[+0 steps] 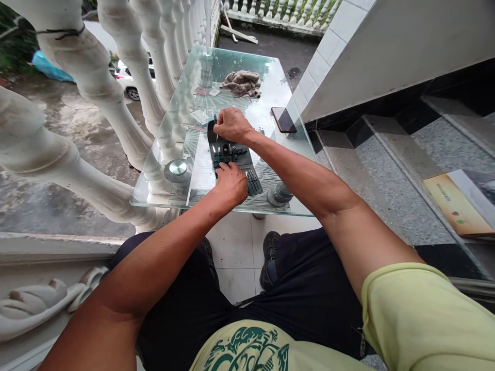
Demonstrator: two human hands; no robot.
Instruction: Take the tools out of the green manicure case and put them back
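Observation:
An unfolded dark case with several small metal tools in its slots lies on the glass table. It looks like a manicure or small tool kit. My left hand is at the case's near left part, fingertips bent onto it and gripping it. Over the far end of the case, my right hand is closed in a pinch on a slim small tool. Only its dark tip shows beside the fingers, so its exact kind is unclear.
A phone lies on the right of the table, and a crumpled cloth towards the back. Small cards are on the left. White balusters line the left side; stone steps with a printed box are at the right.

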